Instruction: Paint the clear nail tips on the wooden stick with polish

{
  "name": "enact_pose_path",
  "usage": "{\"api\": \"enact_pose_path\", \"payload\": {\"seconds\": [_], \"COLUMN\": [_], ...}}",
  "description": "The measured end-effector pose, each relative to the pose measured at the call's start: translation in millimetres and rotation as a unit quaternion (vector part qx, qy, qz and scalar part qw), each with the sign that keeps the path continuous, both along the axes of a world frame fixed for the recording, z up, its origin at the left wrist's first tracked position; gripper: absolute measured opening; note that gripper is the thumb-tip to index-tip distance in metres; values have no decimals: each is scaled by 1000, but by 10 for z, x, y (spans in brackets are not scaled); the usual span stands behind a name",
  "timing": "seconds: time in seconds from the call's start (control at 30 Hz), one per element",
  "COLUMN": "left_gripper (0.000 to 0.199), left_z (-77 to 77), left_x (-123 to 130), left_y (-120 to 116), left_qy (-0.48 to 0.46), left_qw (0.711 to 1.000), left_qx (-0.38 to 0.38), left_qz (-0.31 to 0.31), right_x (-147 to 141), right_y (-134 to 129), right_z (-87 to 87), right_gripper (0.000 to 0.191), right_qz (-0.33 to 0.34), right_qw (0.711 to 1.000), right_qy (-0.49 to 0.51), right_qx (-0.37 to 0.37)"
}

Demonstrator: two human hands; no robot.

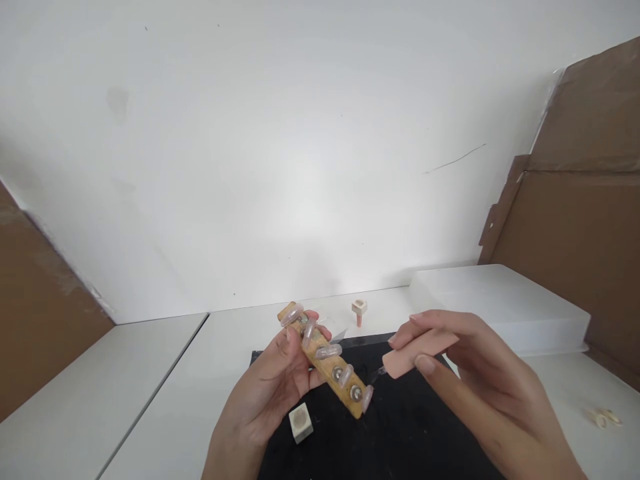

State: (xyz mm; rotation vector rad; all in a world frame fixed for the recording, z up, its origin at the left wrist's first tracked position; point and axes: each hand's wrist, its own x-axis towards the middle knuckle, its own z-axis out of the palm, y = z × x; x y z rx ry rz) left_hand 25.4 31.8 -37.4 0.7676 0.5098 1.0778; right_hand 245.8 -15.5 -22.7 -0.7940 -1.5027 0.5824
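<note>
"Left hand (263, 387), right hand (495, 380): what do they hold?"

"My left grips the wooden nail-display stick (325, 367), thumb in front and fingers behind, tilted above the black mat (405, 427) on the bench (170, 400). My right pinches a pink-handled nail brush (417, 352), its blurred tip near the lowest false nail (367, 399)."

"And the careful way?"

"I'd judge it wants a still stick, a light touch and thin, even strokes along the nail, keeping the tip off the neighbouring nail (345, 375) and the metal mount (355, 393)."
</note>
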Motion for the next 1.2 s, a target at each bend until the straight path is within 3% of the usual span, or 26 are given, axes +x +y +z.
{"api": "enact_pose_path", "payload": {"seconds": [0.3,0.57,0.8,1.07,1.2], "left_gripper": [22,22,22,21,19], "left_z": [27,-33,18,-45,-43], "left_x": [34,4,21,-16,-7], "left_y": [25,22,22,9,30], "left_qy": [3,-8,-9,-15,-18], "left_qw": [1000,1000,1000,1000,1000], "left_qx": [-6,5,-3,0,8], "left_qz": [-1,-6,-10,-19,-16], "right_x": [-42,-1,-19,32,24], "right_y": [-8,18,-6,23,13], "right_z": [-8,-23,0,-29,-22], "right_gripper": [17,15,18,16,15], "right_qz": [69,10,71,7,27], "right_qw": [998,1000,997,999,999], "right_qy": [7,-14,-12,-38,-30], "right_qx": [9,14,6,7,20]}}
